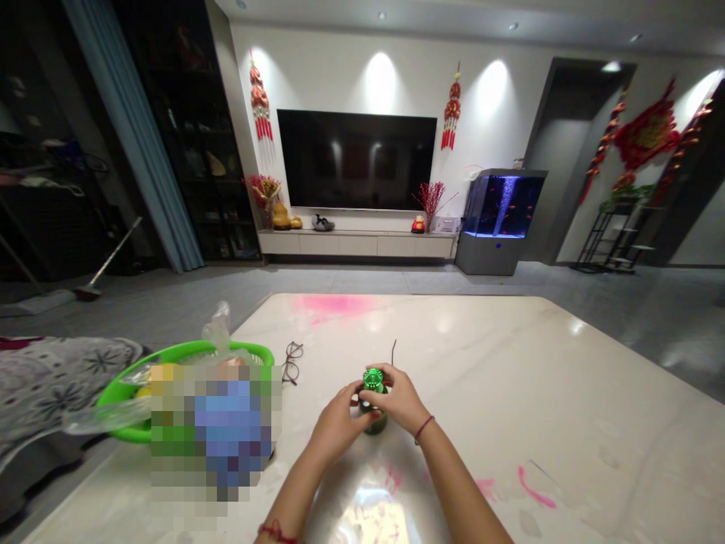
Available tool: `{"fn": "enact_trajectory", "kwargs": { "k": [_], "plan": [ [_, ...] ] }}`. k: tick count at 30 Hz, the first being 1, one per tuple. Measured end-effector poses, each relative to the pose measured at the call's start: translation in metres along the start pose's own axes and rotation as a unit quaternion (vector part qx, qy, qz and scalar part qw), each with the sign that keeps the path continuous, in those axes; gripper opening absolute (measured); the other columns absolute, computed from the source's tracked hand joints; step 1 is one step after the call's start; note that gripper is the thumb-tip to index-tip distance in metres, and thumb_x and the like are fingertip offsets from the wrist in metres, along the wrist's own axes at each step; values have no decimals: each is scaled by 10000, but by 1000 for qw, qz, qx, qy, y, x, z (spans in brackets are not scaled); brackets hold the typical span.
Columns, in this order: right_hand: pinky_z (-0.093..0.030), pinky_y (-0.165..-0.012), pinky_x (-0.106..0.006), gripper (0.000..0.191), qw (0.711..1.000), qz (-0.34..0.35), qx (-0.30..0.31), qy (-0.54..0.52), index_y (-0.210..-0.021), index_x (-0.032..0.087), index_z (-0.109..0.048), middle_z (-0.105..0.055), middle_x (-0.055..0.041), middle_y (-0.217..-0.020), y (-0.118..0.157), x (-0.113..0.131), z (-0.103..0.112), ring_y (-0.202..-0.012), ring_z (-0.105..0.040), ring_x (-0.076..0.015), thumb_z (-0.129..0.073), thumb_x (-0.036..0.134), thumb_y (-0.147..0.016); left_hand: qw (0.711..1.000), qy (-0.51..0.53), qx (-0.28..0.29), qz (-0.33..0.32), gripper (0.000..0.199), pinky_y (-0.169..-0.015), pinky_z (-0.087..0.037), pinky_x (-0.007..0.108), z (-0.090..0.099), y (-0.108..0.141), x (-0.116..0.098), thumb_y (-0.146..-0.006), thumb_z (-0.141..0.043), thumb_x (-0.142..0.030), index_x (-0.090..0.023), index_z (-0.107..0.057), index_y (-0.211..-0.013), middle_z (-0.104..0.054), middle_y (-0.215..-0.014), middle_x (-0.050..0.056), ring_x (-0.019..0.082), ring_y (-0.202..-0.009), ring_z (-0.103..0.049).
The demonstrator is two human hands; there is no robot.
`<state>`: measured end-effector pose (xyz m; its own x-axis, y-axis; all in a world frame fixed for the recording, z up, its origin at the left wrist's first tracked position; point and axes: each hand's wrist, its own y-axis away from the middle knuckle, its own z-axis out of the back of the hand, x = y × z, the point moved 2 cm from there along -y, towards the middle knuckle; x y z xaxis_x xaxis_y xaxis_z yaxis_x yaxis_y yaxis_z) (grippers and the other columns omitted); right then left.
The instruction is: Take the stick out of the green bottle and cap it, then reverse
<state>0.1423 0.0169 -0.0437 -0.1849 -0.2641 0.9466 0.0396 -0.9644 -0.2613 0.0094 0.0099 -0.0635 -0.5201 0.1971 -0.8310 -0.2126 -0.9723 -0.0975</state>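
A small, rounded dark green object [375, 426] with a shiny bright green ridged top [373, 378] stands upright at the middle of the table. What kind of thing it is I cannot make out. My left hand [337, 425] is closed around its lower left side, thumb across the front. From the right, my right hand [405, 400] grips the bright top between thumb and fingers. Parts of the body are hidden behind my fingers. A thin dark stick [393, 352] shows just beyond my right hand.
On the pale table [481, 363], eyeglasses [292, 363] lie left of my hands. A green basket [121, 431] with plastic bags stands farther left, partly behind a blurred patch. Pink stains [535, 489] mark the tabletop. A television [356, 159] and fish tank [504, 204] are across the room.
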Motion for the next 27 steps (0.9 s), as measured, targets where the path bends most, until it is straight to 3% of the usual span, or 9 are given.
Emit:
{"fn": "enact_trajectory", "kwargs": {
  "k": [8, 21, 27],
  "plan": [
    [-479, -801, -330, 442, 1000, 4, -6, -2, -983, 168, -587, -638, -55, -945, -2, -6, -2, -850, -600, -182, -679, 208, -553, 1000, 15, 0, -1, 614, -813, -449, 328, 1, 1, -1, -594, -647, -412, -183, -516, -1148, -565, -1169, 94, 227, -948, -582],
    [-465, -840, -382, 501, 1000, -4, 6, -16, -1018, 182, -556, -612, -82, -1054, 0, -9, 12, -915, -599, -202, -709, 198, -541, 1000, 6, 7, 23, 610, -827, -446, 318, 4, 5, -12, -601, -640, -396, -189, -506, -1160, -555, -1192, 81, 228, -968, -579],
    [-459, -840, -385, 509, 1000, 1, 11, -26, -1030, 174, -550, -642, -67, -939, 1, -11, 22, -877, -610, -193, -716, 204, -550, 1000, -2, 1, 29, 647, -848, -439, 333, 4, 5, -11, -599, -640, -412, -172, -493, -1182, -545, -1203, 95, 236, -973, -574]
  ]
}}
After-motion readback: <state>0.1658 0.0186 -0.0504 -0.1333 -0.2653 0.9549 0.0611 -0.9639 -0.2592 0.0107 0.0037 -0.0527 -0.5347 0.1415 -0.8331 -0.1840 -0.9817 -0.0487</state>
